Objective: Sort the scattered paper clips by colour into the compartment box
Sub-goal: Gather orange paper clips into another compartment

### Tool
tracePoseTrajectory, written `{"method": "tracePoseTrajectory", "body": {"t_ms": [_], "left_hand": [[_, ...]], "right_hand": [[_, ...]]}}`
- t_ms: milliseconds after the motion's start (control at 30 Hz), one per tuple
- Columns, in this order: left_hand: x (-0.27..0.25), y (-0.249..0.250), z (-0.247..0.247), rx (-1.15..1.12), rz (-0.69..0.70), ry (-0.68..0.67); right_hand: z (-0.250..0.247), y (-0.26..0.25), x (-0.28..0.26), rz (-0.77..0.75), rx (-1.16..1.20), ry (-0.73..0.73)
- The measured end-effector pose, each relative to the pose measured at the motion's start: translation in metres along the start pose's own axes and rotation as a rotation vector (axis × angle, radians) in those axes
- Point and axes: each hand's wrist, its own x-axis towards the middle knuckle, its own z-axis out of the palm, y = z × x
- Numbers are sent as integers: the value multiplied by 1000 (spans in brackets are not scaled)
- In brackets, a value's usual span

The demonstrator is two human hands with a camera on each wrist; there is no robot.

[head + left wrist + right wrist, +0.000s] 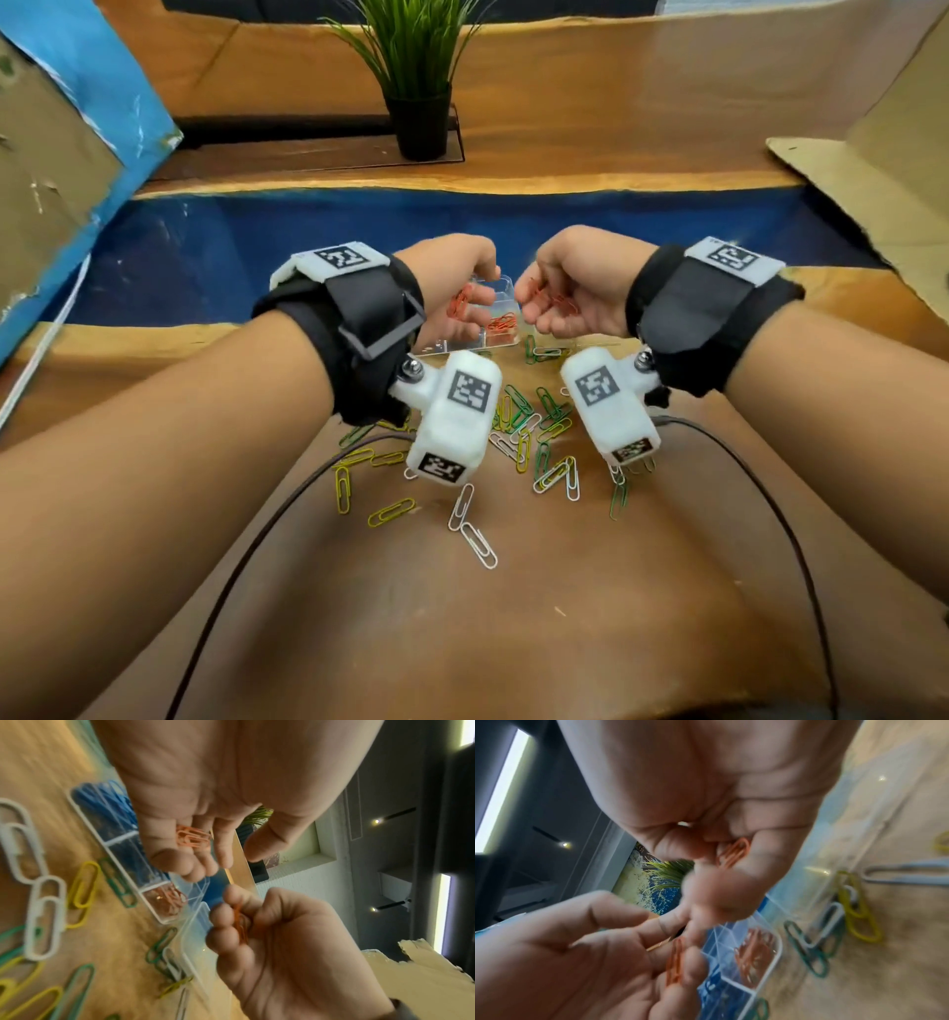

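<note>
1. Both hands hang over the clear compartment box [493,303], which sits at the far edge of the wooden table [462,632], right where the wood meets a blue strip [462,226].
2. The left hand [452,288] has its fingers curled round a small bunch of red clips [458,306]; the left wrist view shows them lying in the cupped fingers.
3. The right hand [575,288] is likewise curled, palm turned up, and holds more red clips [557,303] against its fingers.
4. The two hands are close, fingertips nearly meeting above the box.
5. One end compartment holds a heap of red clips [167,898]; the compartments beside it hold blue clips [107,801].
6. Loose green, yellow and white clips [518,426] are strewn on the wood just short of the box, several of them touching its near wall.
7. Nearer the person the table lies bare but for two dark cables [267,519] curving in from the wrist cameras.
8. Cardboard panels [873,169] close the right side and a blue-edged board [77,169] the left; a potted plant [416,77] stands well beyond the blue strip.
</note>
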Motion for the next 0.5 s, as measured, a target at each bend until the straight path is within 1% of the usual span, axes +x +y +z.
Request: {"method": "tracePoseTrajectory", "body": {"t_ms": [67,133,233,333,500], "left_hand": [[3,3,1,-12,-4,24],[5,6,2,-29,-19,18],[5,9,3,-39,-18,-6],[2,10,5,-40,0,16],[-1,11,9,-25,10,28]], "right_hand": [[0,-7,2,37,45,22],[0,-12,3,58,68,50],[2,-17,1,73,26,82],[3,-22,-2,61,-19,123],[6,-23,-7,48,-55,138]]}}
